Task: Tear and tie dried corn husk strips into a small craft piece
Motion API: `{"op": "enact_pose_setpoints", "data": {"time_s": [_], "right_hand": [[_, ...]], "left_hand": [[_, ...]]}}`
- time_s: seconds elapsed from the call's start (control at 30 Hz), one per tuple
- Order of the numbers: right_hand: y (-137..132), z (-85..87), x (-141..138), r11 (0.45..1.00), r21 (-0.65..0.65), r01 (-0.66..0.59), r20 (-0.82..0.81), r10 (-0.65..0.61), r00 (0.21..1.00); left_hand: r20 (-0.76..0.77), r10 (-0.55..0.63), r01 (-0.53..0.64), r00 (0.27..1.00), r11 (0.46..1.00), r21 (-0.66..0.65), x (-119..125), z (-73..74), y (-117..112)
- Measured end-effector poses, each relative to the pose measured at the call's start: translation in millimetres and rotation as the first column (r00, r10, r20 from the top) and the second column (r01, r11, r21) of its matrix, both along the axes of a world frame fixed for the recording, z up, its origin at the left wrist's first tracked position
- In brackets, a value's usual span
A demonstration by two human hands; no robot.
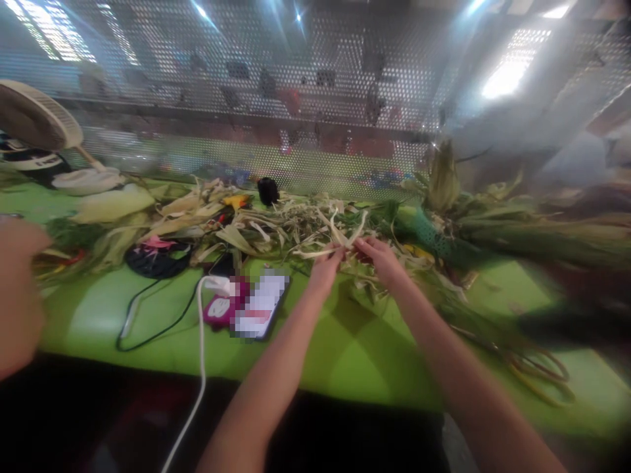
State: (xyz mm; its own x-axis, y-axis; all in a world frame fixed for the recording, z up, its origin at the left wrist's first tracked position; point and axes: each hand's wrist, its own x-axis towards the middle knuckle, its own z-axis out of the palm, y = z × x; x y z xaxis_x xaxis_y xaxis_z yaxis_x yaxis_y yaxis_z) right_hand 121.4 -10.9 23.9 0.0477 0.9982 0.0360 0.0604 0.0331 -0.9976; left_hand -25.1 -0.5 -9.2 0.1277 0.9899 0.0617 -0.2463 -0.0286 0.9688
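Pale corn husk strips (340, 230) fan out above my two hands, which meet over the green table. My left hand (329, 259) has its fingers closed on the lower ends of the strips. Right beside it, my right hand (374, 255) pinches the same strips from the other side. Some fingertips are blurred, and the joint where the strips cross is partly hidden by them. Behind and below the hands lies a loose heap of dry husk shreds (300, 220).
A phone (263, 303) and a magenta power socket (213, 314) with a white cable lie left of my arms. Scissors (542, 374) rest at right, near green leaves (513, 230). A fan (39, 118) stands far left, above another person's arm (20, 295). Perforated mesh (315, 85) backs the table.
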Motion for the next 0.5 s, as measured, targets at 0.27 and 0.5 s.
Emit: {"op": "enact_pose_setpoints", "data": {"time_s": [0.27,0.5], "right_hand": [[0.0,-14.2,-17.1,0.990,0.001,-0.138,0.111,0.137,0.984],[-10.6,0.7,-11.7,0.929,0.371,0.012,0.401,-0.171,0.900]], "left_hand": [[0.121,0.099,-0.094,0.988,0.995,-0.040,-0.4,1.1,2.9],[-0.037,0.164,-0.162,0.986,0.985,0.050,-6.0,5.5,4.5]]}}
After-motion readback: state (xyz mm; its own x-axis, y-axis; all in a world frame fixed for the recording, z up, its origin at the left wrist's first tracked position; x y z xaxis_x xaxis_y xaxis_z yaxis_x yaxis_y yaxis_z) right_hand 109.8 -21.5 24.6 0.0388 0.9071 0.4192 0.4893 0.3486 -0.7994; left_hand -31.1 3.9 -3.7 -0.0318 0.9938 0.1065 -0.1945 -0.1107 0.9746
